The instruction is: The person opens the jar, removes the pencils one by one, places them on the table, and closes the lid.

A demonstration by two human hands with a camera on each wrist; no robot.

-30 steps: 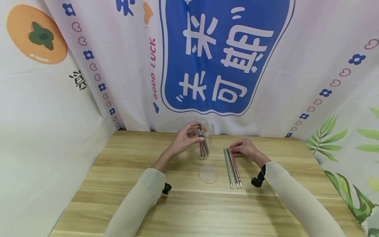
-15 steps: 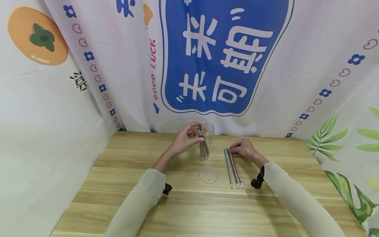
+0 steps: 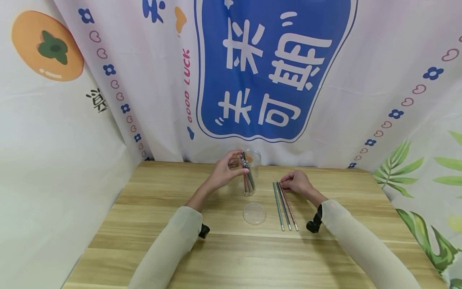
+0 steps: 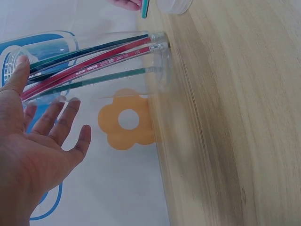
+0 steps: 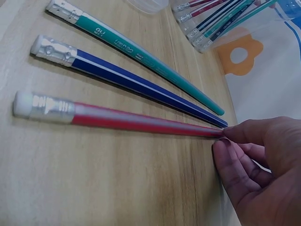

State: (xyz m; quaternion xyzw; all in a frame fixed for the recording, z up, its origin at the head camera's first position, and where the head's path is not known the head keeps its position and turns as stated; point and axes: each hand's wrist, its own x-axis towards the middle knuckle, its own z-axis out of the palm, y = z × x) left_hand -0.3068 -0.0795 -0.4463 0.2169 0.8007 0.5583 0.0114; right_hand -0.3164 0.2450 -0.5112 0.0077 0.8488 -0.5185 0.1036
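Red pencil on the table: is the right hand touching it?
Touching. In the right wrist view, the right hand meets the red pencil at its far end, no gap showing.

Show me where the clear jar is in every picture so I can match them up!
Head: the clear jar is just below and right of the middle, held by the left hand.
Left wrist: the clear jar is in the upper left, looking sideways.
Right wrist: the clear jar is in the top right corner.
Shared landmark: the round lid, cut off at the top edge in both wrist views.
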